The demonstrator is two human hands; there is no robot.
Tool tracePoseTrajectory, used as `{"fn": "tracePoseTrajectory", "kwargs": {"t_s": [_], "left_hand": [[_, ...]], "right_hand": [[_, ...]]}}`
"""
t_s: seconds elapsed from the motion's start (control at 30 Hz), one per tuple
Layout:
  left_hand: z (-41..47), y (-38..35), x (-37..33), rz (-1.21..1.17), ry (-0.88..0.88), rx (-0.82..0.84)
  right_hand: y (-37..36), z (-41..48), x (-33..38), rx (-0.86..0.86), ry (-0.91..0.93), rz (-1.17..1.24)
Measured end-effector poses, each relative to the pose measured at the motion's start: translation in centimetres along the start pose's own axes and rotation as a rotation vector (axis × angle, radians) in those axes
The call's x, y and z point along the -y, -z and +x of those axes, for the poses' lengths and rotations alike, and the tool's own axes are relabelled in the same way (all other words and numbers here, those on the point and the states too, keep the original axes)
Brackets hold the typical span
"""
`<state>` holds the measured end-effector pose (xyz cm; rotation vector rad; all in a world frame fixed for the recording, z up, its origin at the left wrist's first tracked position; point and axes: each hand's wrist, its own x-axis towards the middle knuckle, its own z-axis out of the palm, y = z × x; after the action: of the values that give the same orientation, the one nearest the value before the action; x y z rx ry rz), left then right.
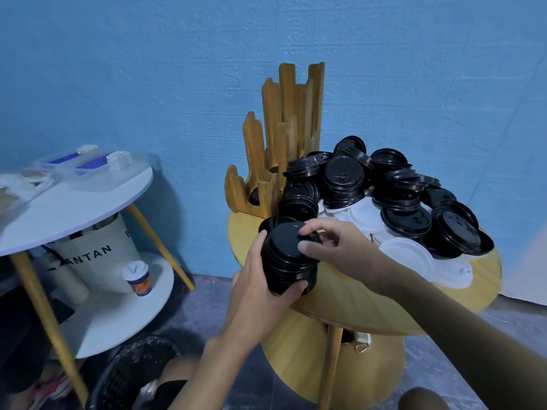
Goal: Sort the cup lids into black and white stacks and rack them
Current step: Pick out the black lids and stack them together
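Black lid stack (285, 258) was held tilted at the front-left edge of the round wooden surface (340, 303), top facing up toward the camera; whether it touched the surface could not be told. Legible writing: "ANTAN" in black capitals on the white bag (97, 261) well off to the left, its first letters hidden behind a table leg.

The stack sat between both hands. Left hand (254, 291) wrapped the stack's side from the left, with the fingers (258, 239) curled round the far side and the thumb under the lower end, a closed grip. Right hand (346, 250) came in from the right over the top lid, fingers (310, 229) bent and close together, thumb and fingertips on the lid's rim, holding it.

Just behind the stack was a loose heap on the same surface, black lids (343, 179) piled high and white lids (405, 255) lying mostly underneath and toward the front right. The wooden rack (284, 128) stood at the back-left of the surface, touching the heap, its upright slats stepped in height.

Further out was a white side table (88, 202) with clear plastic boxes (85, 164) on top, and the bag and a lidded paper cup (137, 278) on its lower shelf. A black mesh bin (130, 377) stood on the floor, and a blue wall (118, 69) was behind.
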<state>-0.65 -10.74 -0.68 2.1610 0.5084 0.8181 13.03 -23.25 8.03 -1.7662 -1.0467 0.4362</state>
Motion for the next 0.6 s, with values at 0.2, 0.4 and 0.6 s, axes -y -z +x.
{"fn": "tracePoseTrajectory", "kwargs": {"t_s": [0.2, 0.4, 0.6], "left_hand": [[0.0, 0.1, -0.5, 0.098, -0.072, 0.012], [0.1, 0.0, -0.1, 0.096, -0.096, 0.017], [0.1, -0.1, 0.0, 0.105, -0.098, 0.020]], "right_hand": [[-0.5, 0.3, -1.0, 0.138, 0.134, -0.243], [0.1, 1.7, -0.6, -0.056, 0.107, -0.152], [0.7, 6.4, -1.5, -0.213, 0.122, -0.400]]}}
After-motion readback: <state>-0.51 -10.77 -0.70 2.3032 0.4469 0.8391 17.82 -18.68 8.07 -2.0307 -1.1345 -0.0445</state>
